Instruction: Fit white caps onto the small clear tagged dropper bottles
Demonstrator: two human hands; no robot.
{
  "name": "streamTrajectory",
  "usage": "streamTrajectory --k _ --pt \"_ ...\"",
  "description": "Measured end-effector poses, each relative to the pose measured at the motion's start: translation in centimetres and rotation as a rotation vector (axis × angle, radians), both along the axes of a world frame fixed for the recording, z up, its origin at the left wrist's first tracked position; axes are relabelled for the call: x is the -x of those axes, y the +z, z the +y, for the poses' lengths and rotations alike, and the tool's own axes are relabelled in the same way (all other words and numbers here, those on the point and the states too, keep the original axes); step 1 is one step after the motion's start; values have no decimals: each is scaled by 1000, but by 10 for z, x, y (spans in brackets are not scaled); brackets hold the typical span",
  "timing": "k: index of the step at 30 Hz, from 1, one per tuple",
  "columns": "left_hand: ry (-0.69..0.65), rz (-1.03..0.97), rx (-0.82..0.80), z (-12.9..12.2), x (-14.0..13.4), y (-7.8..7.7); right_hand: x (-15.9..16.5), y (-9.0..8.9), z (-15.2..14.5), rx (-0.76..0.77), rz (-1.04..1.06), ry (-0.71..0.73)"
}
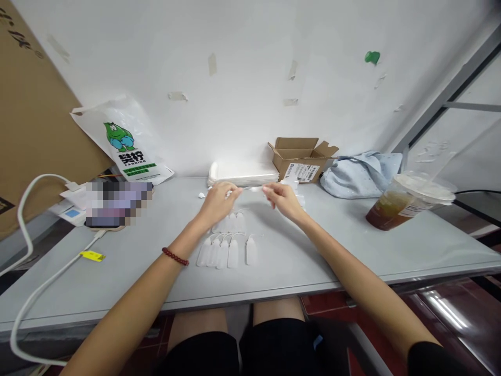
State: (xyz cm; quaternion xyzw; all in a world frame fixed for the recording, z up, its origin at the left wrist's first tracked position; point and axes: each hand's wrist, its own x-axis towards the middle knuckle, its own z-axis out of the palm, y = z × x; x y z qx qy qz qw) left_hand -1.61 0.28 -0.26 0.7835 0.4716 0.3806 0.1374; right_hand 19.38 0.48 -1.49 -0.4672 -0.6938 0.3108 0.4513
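Between my hands, above the back of the table, stretches a small translucent white piece point(255, 189). It is too small and blurred to tell its kind. My left hand point(219, 202) pinches its left end, and the fingertips of my right hand point(285, 199) close on its right end. Below my hands, several flat-looking, bottle-shaped translucent pieces point(233, 254) with thin white tails lie in a row. One of them point(251, 251) lies slightly apart on the right. More such pieces point(230, 223) lie behind the row, partly covered by my left hand.
On the grey table point(305, 256) stand a white stack point(245, 172), an open carton point(299, 162) and a light-blue cloth bag point(358, 175) along the wall. A drink cup point(407, 203) stands right. Left are a white plastic bag point(125, 141), a blurred-out device point(117, 203) and a cable point(50, 277).
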Motion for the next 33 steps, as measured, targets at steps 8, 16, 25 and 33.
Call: streamTrajectory --k 8,16,25,33 --pt "378 319 55 47 78 -18 -70 -6 38 -269 -659 -409" --pt "316 348 196 51 83 -30 -80 -11 41 -186 -691 -430" --pt "294 339 186 48 80 -28 -75 2 32 -311 -550 -482" --pt "141 -7 267 29 51 -10 -15 43 -32 436 -548 527"
